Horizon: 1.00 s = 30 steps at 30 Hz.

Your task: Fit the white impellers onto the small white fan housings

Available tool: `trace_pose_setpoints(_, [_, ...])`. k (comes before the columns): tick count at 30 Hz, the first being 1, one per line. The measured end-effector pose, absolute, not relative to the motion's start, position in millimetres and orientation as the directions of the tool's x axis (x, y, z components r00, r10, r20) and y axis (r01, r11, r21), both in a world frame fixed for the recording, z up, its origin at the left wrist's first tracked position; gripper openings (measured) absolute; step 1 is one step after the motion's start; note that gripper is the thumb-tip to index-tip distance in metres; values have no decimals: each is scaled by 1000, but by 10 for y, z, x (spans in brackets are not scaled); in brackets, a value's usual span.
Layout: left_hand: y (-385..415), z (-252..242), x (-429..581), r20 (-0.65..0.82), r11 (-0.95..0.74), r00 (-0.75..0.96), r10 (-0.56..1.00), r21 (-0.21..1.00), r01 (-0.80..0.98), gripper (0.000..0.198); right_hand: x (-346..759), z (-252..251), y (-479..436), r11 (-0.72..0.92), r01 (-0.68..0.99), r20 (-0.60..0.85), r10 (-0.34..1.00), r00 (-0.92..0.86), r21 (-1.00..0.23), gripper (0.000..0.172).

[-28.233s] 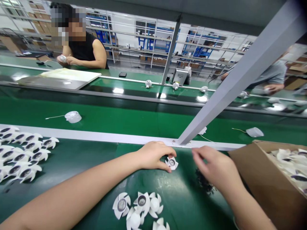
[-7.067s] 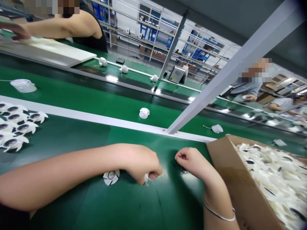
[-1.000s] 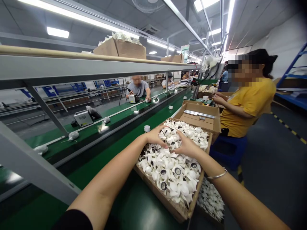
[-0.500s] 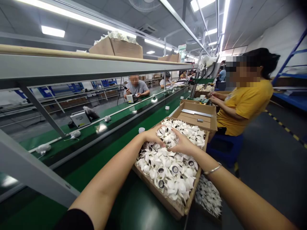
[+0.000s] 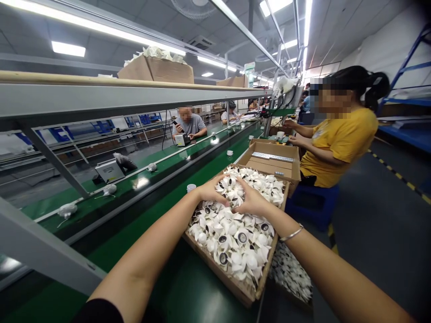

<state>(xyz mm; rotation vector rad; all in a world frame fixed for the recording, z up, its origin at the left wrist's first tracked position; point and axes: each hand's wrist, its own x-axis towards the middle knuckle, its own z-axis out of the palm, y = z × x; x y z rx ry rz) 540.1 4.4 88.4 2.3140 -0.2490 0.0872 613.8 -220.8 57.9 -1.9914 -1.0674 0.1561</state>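
A cardboard box (image 5: 249,294) full of small white fan impellers (image 5: 232,233) sits on the green bench in front of me. My left hand (image 5: 210,192) and my right hand (image 5: 252,202) are both in the pile near the box's far half, cupped toward each other. Their fingers curl around a bunch of impellers (image 5: 231,190) gathered between them. A thin metal bangle (image 5: 291,234) rings my right wrist.
A green conveyor belt (image 5: 141,202) carries small white parts to the left. A second open cardboard box (image 5: 272,161) lies beyond the first. A person in a yellow shirt (image 5: 340,143) sits at the right; another person (image 5: 188,125) works across the belt. A grey shelf beam (image 5: 101,98) runs overhead.
Over the last second my hands have drawn closer together in the box, scooping impellers between them. Earlier I was working at single impellers on the bench, with the box at my right.
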Motion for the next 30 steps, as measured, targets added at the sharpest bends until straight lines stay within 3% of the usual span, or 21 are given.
trace_pose_setpoints(14, [-36, 1110, 5351, 167, -661, 968, -186, 708, -249, 129, 6126, 695, -2219, -83, 682, 423, 728, 539, -726, 119])
trace_pose_setpoints(25, [-276, 1341, 5339, 249, -462, 941, -228, 823, -330, 127, 6137, 936, -2267, 12, 731, 523, 706, 477, -682, 109])
trace_pose_setpoints(30, [-341, 1504, 5289, 233, -464, 955, -185, 836, -294, 130, 6078, 1148, -2317, 33, 740, 534, 713, 454, -672, 104])
